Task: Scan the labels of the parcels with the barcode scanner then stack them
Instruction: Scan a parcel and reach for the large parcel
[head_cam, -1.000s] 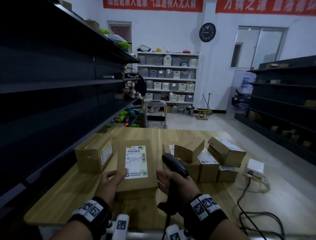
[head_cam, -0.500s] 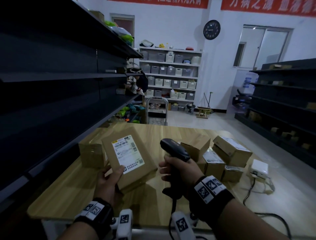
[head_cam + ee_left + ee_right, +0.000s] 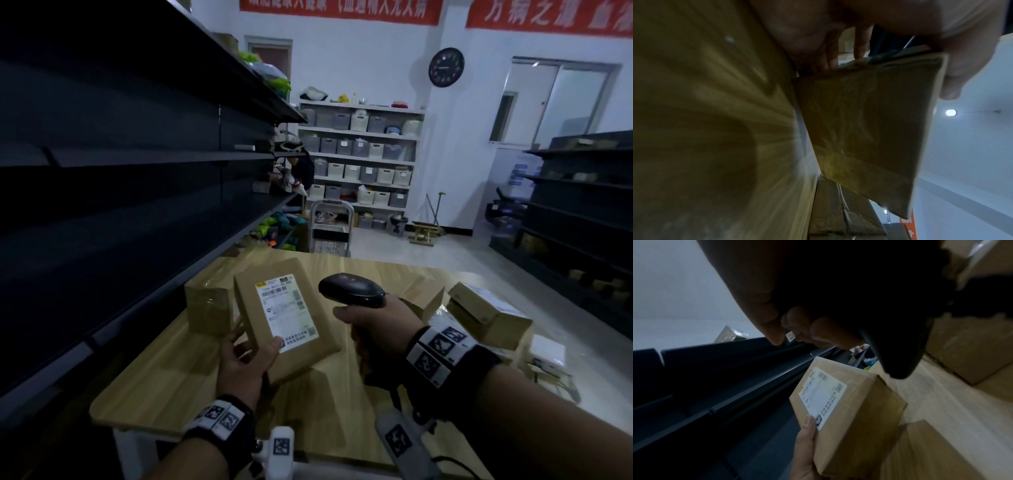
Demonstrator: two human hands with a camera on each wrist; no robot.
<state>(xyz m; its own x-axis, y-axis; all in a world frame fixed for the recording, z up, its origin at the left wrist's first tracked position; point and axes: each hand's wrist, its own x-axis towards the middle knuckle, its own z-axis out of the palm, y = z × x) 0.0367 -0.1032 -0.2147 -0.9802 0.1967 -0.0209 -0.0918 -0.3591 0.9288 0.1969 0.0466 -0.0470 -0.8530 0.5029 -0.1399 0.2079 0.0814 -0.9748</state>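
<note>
A flat brown parcel (image 3: pixel 291 322) with a white label (image 3: pixel 287 310) is lifted off the wooden table (image 3: pixel 178 377) and tilted up toward me. My left hand (image 3: pixel 245 359) grips its lower corner, thumb on the label's bottom edge. In the left wrist view the parcel's taped underside (image 3: pixel 865 129) shows, with fingers behind it. My right hand (image 3: pixel 376 325) grips the handle of the black barcode scanner (image 3: pixel 352 289), whose head points left at the parcel. The right wrist view shows the scanner's dark body (image 3: pixel 890 337) above the labelled parcel (image 3: pixel 849 410).
One brown box (image 3: pixel 210 308) stands on the table behind the held parcel. Several more boxes (image 3: pixel 486 311) are piled at the right, beside a white device (image 3: pixel 548 353) with cables. Dark shelving (image 3: pixel 120 171) runs along the left edge of the table.
My left hand has lifted the flat parcel off the table and tilted its label up. My right hand raised the scanner and brought its head level with the label.
</note>
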